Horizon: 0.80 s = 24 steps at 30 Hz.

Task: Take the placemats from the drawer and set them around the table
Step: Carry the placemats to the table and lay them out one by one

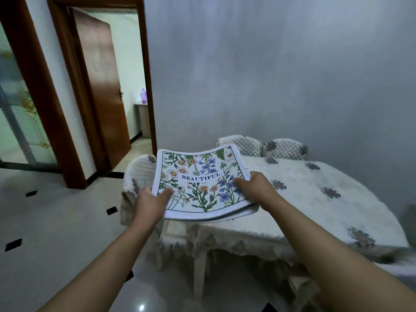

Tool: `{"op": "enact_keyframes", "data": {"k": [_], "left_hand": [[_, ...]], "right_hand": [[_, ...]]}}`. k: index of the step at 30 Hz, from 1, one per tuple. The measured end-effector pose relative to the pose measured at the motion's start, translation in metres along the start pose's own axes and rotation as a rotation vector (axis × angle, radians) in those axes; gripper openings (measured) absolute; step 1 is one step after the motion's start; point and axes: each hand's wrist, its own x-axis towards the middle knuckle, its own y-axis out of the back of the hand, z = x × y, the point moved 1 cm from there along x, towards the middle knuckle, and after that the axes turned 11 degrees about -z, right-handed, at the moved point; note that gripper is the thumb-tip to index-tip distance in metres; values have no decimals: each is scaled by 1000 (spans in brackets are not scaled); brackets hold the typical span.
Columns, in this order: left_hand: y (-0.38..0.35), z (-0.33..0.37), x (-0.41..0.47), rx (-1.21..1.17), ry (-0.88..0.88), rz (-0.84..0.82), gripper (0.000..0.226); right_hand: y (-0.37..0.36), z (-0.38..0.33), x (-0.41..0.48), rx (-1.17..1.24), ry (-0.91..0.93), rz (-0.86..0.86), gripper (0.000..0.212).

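A stack of white placemats [198, 176] printed with flowers and the word BEAUTIFUL is held level in the air above the left end of the table [315, 199]. My left hand [150, 202] grips the stack's near left edge, thumb on top. My right hand [254, 188] grips its right edge, thumb on the print. The mats sag a little in the middle. The table is oval and covered by a white cloth with grey flower patches. No mat lies on the cloth.
A covered chair [137, 174] stands at the table's left end, under the mats. Two more chair backs [263, 146] stand against the grey wall behind the table. An open brown door [101, 86] is at the left. Tiled floor spreads to the left.
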Motion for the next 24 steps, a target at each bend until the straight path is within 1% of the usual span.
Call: {"op": "enact_keyframes", "data": {"k": [3, 7, 10, 11, 17, 20, 24], "left_hand": [[-25, 11, 58, -17, -28, -91, 27], [-62, 33, 122, -35, -103, -183, 28], [-94, 42, 161, -32, -121, -243, 17], [-107, 43, 173, -26, -123, -260, 18], [-189, 45, 236, 23, -112, -323, 27], [-238, 45, 265, 58, -105, -338, 28], [-322, 39, 318, 104, -97, -336, 30]], "right_hand": [[20, 0, 33, -4, -40, 98, 19], [49, 3, 73, 5, -95, 219, 22], [71, 11, 96, 12, -113, 285, 20], [79, 16, 104, 19, -123, 300, 18], [130, 58, 161, 7, -180, 348, 15], [160, 90, 201, -11, -191, 357, 17], [214, 148, 274, -12, -191, 343, 23]]}}
